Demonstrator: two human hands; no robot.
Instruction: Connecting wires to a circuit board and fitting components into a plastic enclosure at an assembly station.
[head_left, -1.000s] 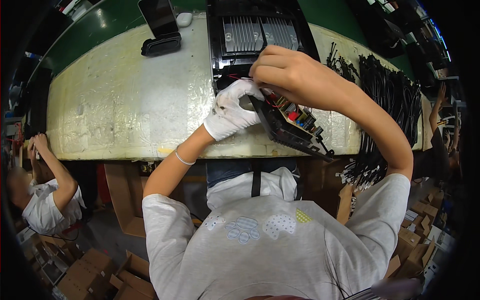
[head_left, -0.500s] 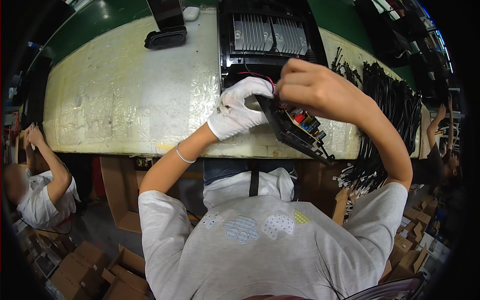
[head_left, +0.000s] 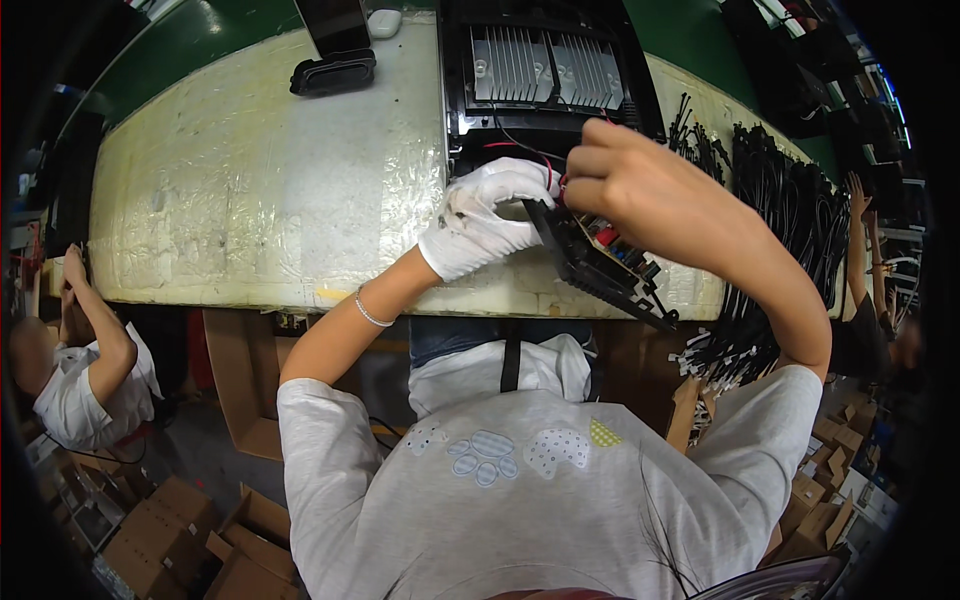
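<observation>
My left hand (head_left: pixel 487 215), in a white glove, grips the left end of a black plastic panel (head_left: pixel 610 285) that carries a circuit board (head_left: pixel 622 250) with small red and blue parts. The panel is tilted at the table's front edge. Bare and curled, my right hand (head_left: pixel 625 180) is closed in a pinch at the panel's upper end, beside red and black wires (head_left: pixel 525 147); its fingertips hide what they hold. The wires run to a black housing (head_left: pixel 455 70) with silver finned heat sinks (head_left: pixel 548 72) behind my hands.
Bundles of black cables (head_left: pixel 790 220) hang over the table (head_left: pixel 270 190) at the right. A black stand (head_left: pixel 333 72) and a small white case (head_left: pixel 384 23) are at the back left. Cardboard boxes (head_left: pixel 160 530) lie below. Another person (head_left: pixel 95 370) sits at the left; others are at the far right.
Both hands and the panel have shifted slightly to the right. The housing also sits a little farther right in the picture. The person at the left has moved their hands.
</observation>
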